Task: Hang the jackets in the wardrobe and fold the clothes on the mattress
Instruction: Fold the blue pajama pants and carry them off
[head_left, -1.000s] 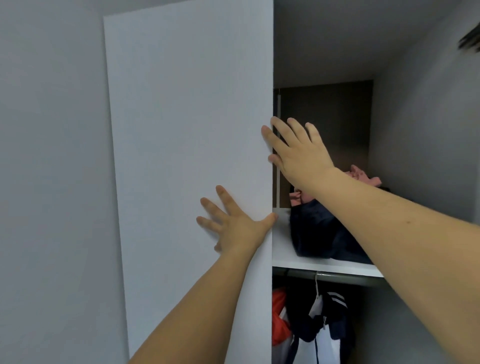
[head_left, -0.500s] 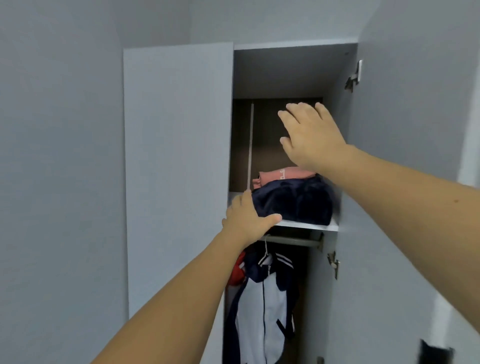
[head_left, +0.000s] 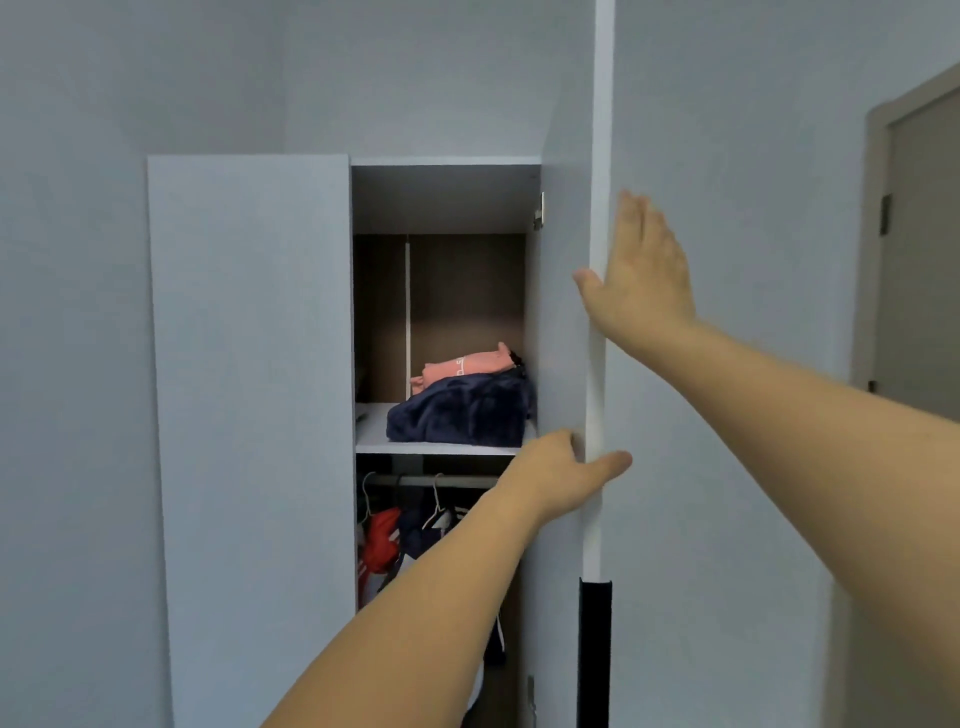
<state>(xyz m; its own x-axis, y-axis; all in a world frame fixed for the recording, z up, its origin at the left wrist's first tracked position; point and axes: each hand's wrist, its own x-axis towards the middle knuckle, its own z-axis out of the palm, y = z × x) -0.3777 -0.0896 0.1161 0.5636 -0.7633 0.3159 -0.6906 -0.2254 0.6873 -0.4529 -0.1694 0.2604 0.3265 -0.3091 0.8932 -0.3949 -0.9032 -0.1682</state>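
Note:
The wardrobe stands with its right door (head_left: 727, 364) swung out toward me. My left hand (head_left: 566, 475) grips the edge of that door, thumb on the outer face and fingers behind it. My right hand (head_left: 641, 270) lies flat on the door's outer face higher up, fingers straight. On the upper shelf (head_left: 374, 431) a folded navy garment (head_left: 462, 413) lies in front of a folded pink one (head_left: 462, 366). Under the shelf, a red jacket (head_left: 382, 540) and a navy-and-white jacket (head_left: 441, 519) hang from the rail (head_left: 410, 480), partly hidden by my left forearm.
The wardrobe's left door (head_left: 249, 415) is closed. A black handle strip (head_left: 594, 649) runs down the lower edge of the open door. A room door (head_left: 919, 249) with a dark handle stands at the far right. Pale walls surround the wardrobe.
I have stepped back from the wardrobe. My left hand left the shelf edge and took the right door's edge. My right hand moved from above the folded clothes onto the door's outer face.

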